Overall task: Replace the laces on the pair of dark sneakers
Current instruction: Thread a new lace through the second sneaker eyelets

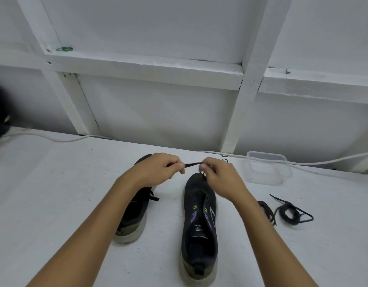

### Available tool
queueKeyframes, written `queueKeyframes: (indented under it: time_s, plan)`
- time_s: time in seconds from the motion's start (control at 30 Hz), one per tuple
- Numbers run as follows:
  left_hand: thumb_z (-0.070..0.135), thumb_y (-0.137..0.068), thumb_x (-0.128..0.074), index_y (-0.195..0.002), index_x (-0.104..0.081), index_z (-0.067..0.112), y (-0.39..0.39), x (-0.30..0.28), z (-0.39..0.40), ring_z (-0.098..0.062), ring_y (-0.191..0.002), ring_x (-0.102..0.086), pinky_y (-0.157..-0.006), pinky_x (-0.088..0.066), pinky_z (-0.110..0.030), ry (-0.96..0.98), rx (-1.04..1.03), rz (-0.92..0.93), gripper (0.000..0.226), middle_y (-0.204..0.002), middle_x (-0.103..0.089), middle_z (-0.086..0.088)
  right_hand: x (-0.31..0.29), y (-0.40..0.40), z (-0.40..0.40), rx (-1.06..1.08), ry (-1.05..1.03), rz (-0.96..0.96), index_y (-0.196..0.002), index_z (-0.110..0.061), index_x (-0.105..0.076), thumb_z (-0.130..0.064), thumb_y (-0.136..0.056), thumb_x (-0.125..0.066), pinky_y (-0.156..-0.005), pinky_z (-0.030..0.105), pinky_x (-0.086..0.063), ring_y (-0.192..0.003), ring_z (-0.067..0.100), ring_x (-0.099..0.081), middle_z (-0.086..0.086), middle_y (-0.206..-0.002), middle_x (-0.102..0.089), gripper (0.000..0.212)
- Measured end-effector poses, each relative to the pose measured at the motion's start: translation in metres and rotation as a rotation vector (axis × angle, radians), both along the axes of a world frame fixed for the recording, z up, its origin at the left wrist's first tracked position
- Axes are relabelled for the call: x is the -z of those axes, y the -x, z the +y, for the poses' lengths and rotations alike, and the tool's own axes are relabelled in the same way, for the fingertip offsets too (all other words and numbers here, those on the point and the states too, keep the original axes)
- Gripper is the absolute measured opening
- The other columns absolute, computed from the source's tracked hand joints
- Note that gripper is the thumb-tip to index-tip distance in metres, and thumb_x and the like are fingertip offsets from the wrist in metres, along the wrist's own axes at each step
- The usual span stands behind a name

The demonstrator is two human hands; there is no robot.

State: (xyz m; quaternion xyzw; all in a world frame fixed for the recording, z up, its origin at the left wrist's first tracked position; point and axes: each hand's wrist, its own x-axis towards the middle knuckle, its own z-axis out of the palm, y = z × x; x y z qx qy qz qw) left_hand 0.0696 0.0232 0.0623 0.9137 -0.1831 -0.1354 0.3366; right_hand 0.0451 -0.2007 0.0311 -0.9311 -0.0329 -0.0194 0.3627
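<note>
— Where is the lace now?

— The flat black shoelace is stretched between my hands at centre frame, just above the toe of the unlaced dark sneaker with purple and green accents. My left hand pinches one end, and my right hand pinches it near the toe eyelets.

— How do I thread it well?

— I'd say keep it flat and untwisted, with both ends even before crossing upward.

— The rest?

— The other dark sneaker with a pale sole sits left, still laced. A coiled black lace lies right.
</note>
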Motion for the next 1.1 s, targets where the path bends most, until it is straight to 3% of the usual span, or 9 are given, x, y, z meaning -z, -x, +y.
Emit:
queueKeyframes:
  time_s: [0.1, 0.17, 0.3, 0.4, 0.5, 0.6, 0.77, 0.9, 1.1]
  plan:
    - [0.044, -0.102, -0.048, -0.086, -0.069, 0.04, -0.002, 0.007, 0.022, 0.002, -0.054, -0.048, -0.057, -0.036, -0.02, -0.047, -0.041, 0.014, 0.027, -0.063, -0.057, 0.02, 0.005, -0.009, -0.031, 0.274, -0.16, 0.07, -0.082, -0.022, -0.069, -0.028, -0.098, -0.055, -0.062, 0.024, -0.043, -0.075, 0.016, -0.061, -0.005, -0.079, -0.07, 0.022]
    - [0.041, -0.103, -0.047, -0.089, -0.069, 0.039, -0.003, 0.013, 0.03, 0.004, -0.056, -0.05, -0.058, -0.037, -0.019, -0.068, -0.056, 0.019, 0.026, -0.072, -0.06, 0.014, 0.011, -0.012, -0.041, 0.32, -0.112, 0.163, -0.084, -0.02, -0.071, -0.027, -0.098, -0.055, -0.064, 0.028, -0.046, -0.079, 0.022, -0.062, -0.002, -0.078, -0.069, 0.022]
    - [0.027, -0.105, -0.046, -0.101, -0.068, 0.038, -0.003, 0.02, 0.025, 0.002, -0.06, -0.05, -0.058, -0.039, -0.009, -0.047, -0.033, 0.081, 0.025, -0.082, -0.067, 0.017, 0.017, -0.01, -0.029, 0.236, -0.084, 0.173, -0.124, -0.028, -0.069, -0.03, -0.098, -0.06, -0.088, 0.029, -0.047, -0.106, 0.018, -0.064, -0.004, -0.113, -0.07, 0.027]
    - [0.025, -0.104, -0.046, -0.102, -0.068, 0.038, -0.003, 0.019, 0.015, -0.004, -0.065, -0.052, -0.064, -0.045, -0.02, -0.023, 0.006, 0.125, 0.025, -0.086, -0.069, 0.023, 0.013, -0.003, -0.012, 0.015, -0.066, 0.142, -0.141, -0.047, -0.053, -0.042, -0.093, -0.066, -0.09, 0.024, -0.041, -0.104, 0.005, -0.059, -0.018, -0.116, -0.061, 0.05]
    - [0.029, -0.104, -0.046, -0.098, -0.068, 0.04, -0.004, 0.017, 0.006, 0.003, -0.061, -0.051, -0.063, -0.043, -0.021, -0.043, 0.041, 0.102, 0.025, -0.085, -0.068, 0.026, 0.011, 0.0, 0.001, -0.148, -0.085, 0.16, -0.129, -0.048, -0.062, -0.046, -0.093, -0.066, -0.087, 0.022, -0.043, -0.099, -0.007, -0.06, -0.024, -0.109, -0.064, 0.037]
    - [0.031, -0.104, -0.046, -0.096, -0.067, 0.042, -0.004, 0.016, 0.003, 0.006, -0.059, -0.052, -0.06, -0.039, -0.018, -0.048, 0.053, 0.09, 0.025, -0.084, -0.067, 0.027, 0.011, 0.0, 0.006, -0.175, -0.118, 0.14, -0.111, -0.038, -0.072, -0.039, -0.096, -0.065, -0.089, 0.029, -0.051, -0.103, 0.003, -0.065, -0.015, -0.106, -0.072, 0.017]
    - [0.033, -0.103, -0.048, -0.092, -0.066, 0.042, -0.001, 0.017, 0.0, 0.007, -0.058, -0.051, -0.061, -0.038, -0.02, -0.041, 0.08, 0.087, 0.024, -0.081, -0.066, 0.029, 0.01, 0.004, 0.008, -0.166, -0.11, 0.14, -0.124, -0.042, -0.067, -0.042, -0.096, -0.064, -0.079, 0.01, -0.043, -0.097, -0.004, -0.063, -0.017, -0.107, -0.072, 0.029]
    - [0.035, -0.102, -0.05, -0.097, -0.069, 0.04, 0.0, 0.02, -0.003, 0.003, -0.061, -0.051, -0.064, -0.045, -0.022, -0.026, 0.08, 0.1, 0.02, -0.085, -0.069, 0.024, 0.011, 0.003, 0.009, -0.139, -0.056, 0.105, -0.091, -0.028, -0.073, -0.038, -0.099, -0.059, -0.064, 0.021, -0.042, -0.076, 0.0, -0.059, -0.011, -0.079, -0.068, 0.019]
    - [0.026, -0.102, -0.051, -0.098, -0.07, 0.037, -0.002, 0.022, 0.015, 0.003, -0.07, -0.064, -0.066, -0.052, -0.024, -0.007, 0.002, 0.156, 0.022, -0.087, -0.071, 0.021, 0.012, -0.007, -0.011, 0.036, 0.001, 0.025, -0.081, -0.029, -0.062, -0.032, -0.101, -0.055, -0.063, 0.031, -0.04, -0.065, 0.007, -0.053, -0.013, -0.061, -0.058, 0.021]
